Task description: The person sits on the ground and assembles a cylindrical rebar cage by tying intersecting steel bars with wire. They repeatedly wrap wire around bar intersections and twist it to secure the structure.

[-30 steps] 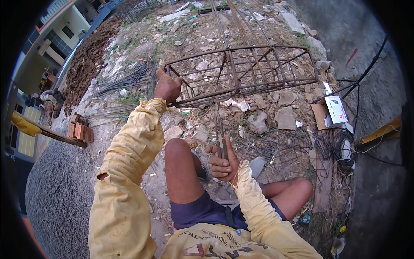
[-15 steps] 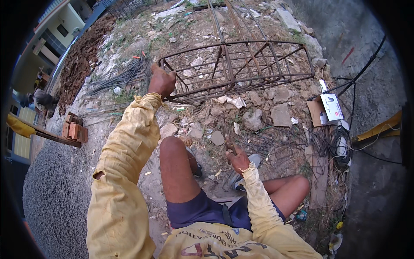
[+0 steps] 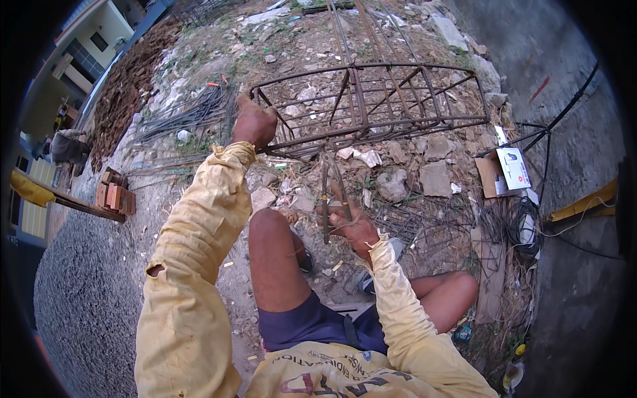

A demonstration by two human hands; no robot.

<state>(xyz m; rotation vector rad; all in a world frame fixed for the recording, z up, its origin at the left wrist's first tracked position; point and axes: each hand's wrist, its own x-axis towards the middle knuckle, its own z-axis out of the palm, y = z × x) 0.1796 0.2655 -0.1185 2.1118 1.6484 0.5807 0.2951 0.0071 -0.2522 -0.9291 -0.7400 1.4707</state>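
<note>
A rusty steel rebar cage (image 3: 361,126) of long bars and cross ties stretches across the ground in front of me. My left hand (image 3: 255,125) is closed around its left end, with the arm reaching far out. In my right hand (image 3: 357,229) is a pair of long-handled pincers (image 3: 325,192), jaws pointing away from me. The two handles stand somewhat apart, and my fingers wrap around them. The pincers' head is close to the cage's near lower bar; whether it touches the bar or grips a tie wire I cannot tell.
Broken stones (image 3: 391,184) litter the ground under and before the cage. Loose rods (image 3: 192,113) lie at the left, near stacked bricks (image 3: 116,194) and a gravel heap (image 3: 86,285). At right are an opened box (image 3: 507,169) and coiled cable (image 3: 524,229). A person (image 3: 68,146) bends at far left.
My right hand has risen forward and slightly left, bringing the pincers up to the cage's near bar with their handles spread. My left hand keeps its hold on the cage's end.
</note>
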